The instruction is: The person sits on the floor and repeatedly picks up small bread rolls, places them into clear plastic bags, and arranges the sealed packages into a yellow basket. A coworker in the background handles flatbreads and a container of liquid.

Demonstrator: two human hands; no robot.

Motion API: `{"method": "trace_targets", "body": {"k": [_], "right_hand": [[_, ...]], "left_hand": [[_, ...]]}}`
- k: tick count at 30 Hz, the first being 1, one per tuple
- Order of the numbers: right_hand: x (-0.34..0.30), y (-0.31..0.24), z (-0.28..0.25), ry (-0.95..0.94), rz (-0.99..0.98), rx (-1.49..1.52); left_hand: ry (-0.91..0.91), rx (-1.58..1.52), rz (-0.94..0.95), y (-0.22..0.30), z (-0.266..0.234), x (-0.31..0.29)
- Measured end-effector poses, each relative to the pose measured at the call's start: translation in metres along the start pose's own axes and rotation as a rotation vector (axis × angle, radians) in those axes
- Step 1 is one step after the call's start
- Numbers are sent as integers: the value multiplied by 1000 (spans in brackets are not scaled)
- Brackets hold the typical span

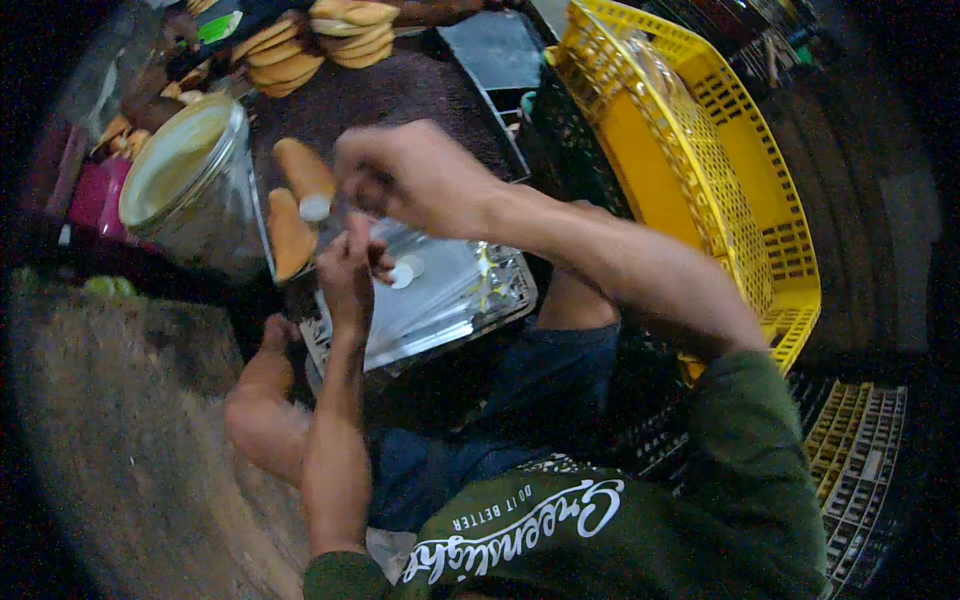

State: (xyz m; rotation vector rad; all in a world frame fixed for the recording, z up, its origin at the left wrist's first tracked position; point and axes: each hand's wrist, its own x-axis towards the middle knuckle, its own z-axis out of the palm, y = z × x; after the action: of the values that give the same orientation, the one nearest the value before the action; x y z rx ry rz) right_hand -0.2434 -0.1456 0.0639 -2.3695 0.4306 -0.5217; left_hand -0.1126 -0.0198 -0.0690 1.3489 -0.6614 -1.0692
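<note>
My left hand [350,270] is raised over a stack of clear plastic bags [425,315], its fingers bent in together; whatever they hold is hidden. Just above and to its right, my right hand [405,170] is curled and smeared by motion, so its fingers do not show clearly. Left of the hands lie two elongated bread buns, an upper bun [300,165] and a lower bun [290,238]. A small white disc [315,208] sits at the upper bun's near end. More white discs [405,272] rest on the bags, beside my left hand.
On the left stands a wide bucket [190,180] with pale residue inside. Stacked buns [355,35] and another pile [277,60] lie at the far side of the dark brown surface [390,95]. A large yellow plastic crate [700,150] stands to the right, near my right arm.
</note>
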Motion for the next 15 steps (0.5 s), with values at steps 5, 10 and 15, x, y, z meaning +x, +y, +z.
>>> {"method": "trace_targets", "body": {"k": [5,10,15], "right_hand": [[-50,-15,28,501,428,878],[-84,-11,49,478,616,892],[-52,-39,44,641,330,724]], "left_hand": [[110,-851,-200,42,-12,-7],[359,-445,169,49,-19,3],[699,-414,347,75,-78,13]]}}
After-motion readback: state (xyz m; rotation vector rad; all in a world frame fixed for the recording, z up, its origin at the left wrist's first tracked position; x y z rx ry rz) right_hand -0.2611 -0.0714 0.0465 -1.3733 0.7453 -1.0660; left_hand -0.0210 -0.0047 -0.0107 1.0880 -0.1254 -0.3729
